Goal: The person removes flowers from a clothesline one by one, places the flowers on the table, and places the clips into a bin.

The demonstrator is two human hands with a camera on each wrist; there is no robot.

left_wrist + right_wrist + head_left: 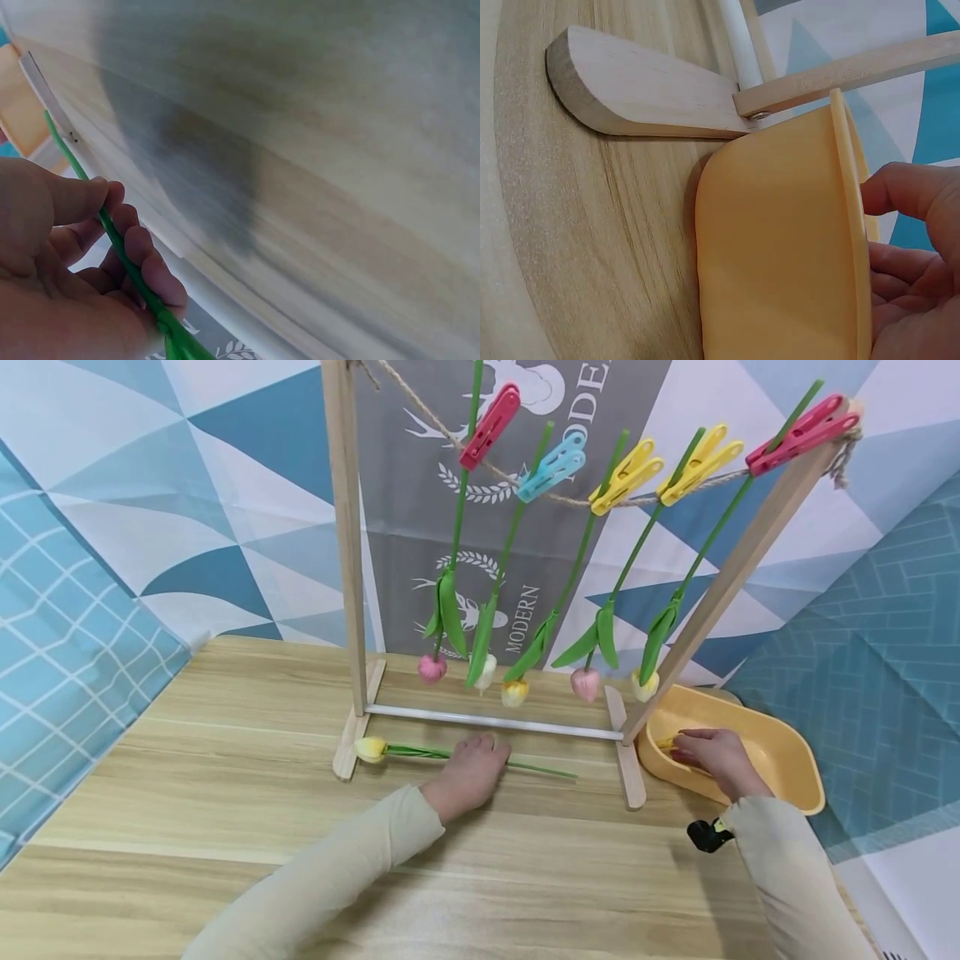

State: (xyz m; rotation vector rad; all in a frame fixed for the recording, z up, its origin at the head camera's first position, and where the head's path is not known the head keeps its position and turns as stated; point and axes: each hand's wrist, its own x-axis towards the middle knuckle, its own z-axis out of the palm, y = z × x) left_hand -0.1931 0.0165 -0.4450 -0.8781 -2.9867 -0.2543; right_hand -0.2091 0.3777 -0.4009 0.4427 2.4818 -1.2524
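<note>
A yellow tulip [371,749] lies across the table in front of the rack's lower bar, its bloom to the left. My left hand [471,774] has its stem between thumb and fingers; the left wrist view shows the green stem [124,251] running across the curled fingers of that hand [82,262]. Over at the right, my right hand [716,758] is inside the orange basin [776,739], a yellow clothespin [665,743] at its fingertips. From the right wrist, the basin's wall [780,240] hides the clothespin and part of the hand [919,240].
Behind the hands stands a wooden rack [348,543] with a twine line. Several tulips hang from it bloom-down, held by red [491,427], blue [551,467] and yellow [626,477] clothespins. The right foot [625,760] of the rack is close beside the basin.
</note>
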